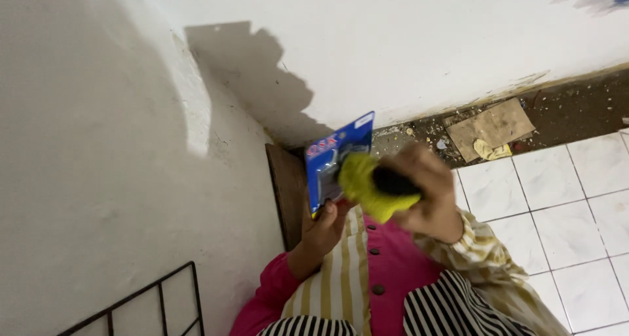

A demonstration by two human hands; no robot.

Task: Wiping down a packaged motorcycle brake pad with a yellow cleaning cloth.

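Blue cardboard, that is the blister pack (pixel 339 158), held upright in front of the white wall (pixel 419 48). The left hand (pixel 324 226) grips its lower edge, fingers closed around the card from below. To its right, the right hand (pixel 429 195) is clenched around a yellow-green tool (pixel 368 186) with a black handle (its exact kind is blurred), and the yellow end touches the card's face. In my judgement the pack should be kept steady and the tool pressed gently. The left fingers sit below the card, the right ones are beside it, on the handle only.
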